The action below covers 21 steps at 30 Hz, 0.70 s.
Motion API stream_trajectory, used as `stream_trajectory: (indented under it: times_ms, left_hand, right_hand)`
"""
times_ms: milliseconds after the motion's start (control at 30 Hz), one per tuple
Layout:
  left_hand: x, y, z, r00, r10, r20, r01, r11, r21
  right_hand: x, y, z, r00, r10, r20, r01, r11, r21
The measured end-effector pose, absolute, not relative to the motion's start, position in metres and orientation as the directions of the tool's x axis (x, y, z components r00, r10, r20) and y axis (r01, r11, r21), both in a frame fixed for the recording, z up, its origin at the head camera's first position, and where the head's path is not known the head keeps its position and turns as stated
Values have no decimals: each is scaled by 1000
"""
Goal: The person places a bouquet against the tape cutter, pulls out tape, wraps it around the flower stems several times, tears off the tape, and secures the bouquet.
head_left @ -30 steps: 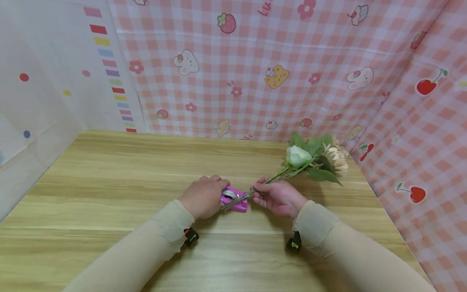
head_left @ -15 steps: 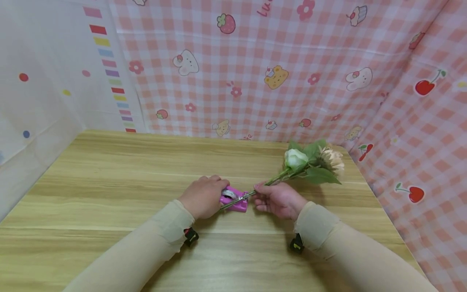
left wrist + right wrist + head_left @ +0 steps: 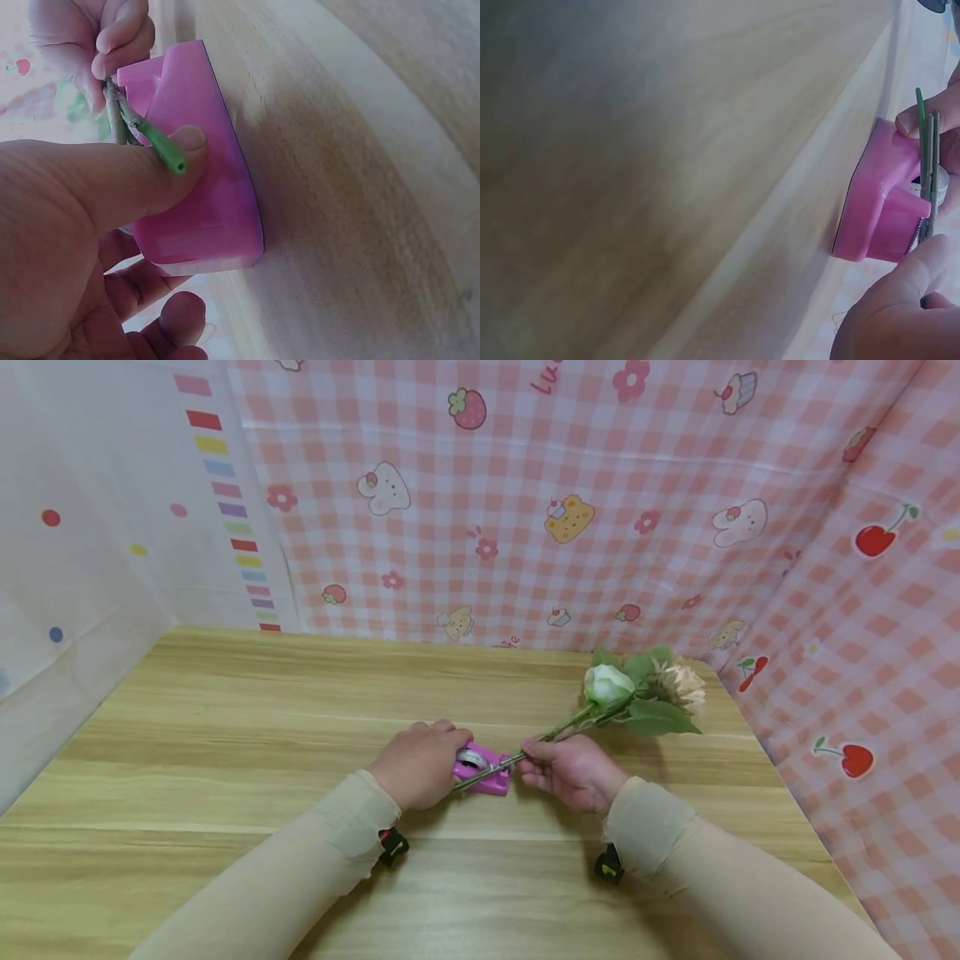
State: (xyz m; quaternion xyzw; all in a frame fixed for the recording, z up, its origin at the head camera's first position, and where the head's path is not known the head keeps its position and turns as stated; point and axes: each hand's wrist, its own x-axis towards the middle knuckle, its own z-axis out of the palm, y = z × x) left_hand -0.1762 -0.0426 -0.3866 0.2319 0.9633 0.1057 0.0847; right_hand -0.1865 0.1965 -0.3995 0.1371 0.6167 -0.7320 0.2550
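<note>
A pink tape dispenser [image 3: 491, 784] with a roll of tape [image 3: 472, 758] stands on the table. My left hand [image 3: 420, 766] grips its left end, the thumb [image 3: 127, 176] along the near side in the left wrist view. Between thumb and fingertips, my right hand [image 3: 579, 774] pinches the stems [image 3: 557, 731] of artificial flowers. Those stems slant across the top of the dispenser, right by its toothed cutter [image 3: 913, 236]. One stem has a bright green cut end [image 3: 166, 152] over my left thumb. A white flower [image 3: 608, 686], a peach flower [image 3: 684, 685] and green leaves [image 3: 660, 717] spread beyond my right hand.
The wood-grain table [image 3: 262, 710] runs back to a pink checked cloth [image 3: 487, 510]. A similar cloth [image 3: 885, 635] borders the right side, and a white dotted one [image 3: 82, 560] the left. Black wrist cameras [image 3: 609, 864] hang under both sleeves.
The flower heads have dipped and shifted slightly left, with the stems now lower over the dispenser. The left hand and the tape dispenser have stayed put.
</note>
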Motion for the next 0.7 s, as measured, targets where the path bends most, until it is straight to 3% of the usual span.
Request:
stream_trajectory:
  times_ms: [467,700]
  left_hand:
    - [-178,-43,-388,-874,476,-97,445,864,234]
    - [-178,-43,-389,-872,483,-84,455,861,228]
  right_hand:
    - [-185,197,-392,-868,-295,-400,466,-202,-861]
    - [-187,194,-388,-846,-310,-434,507,-215,-835]
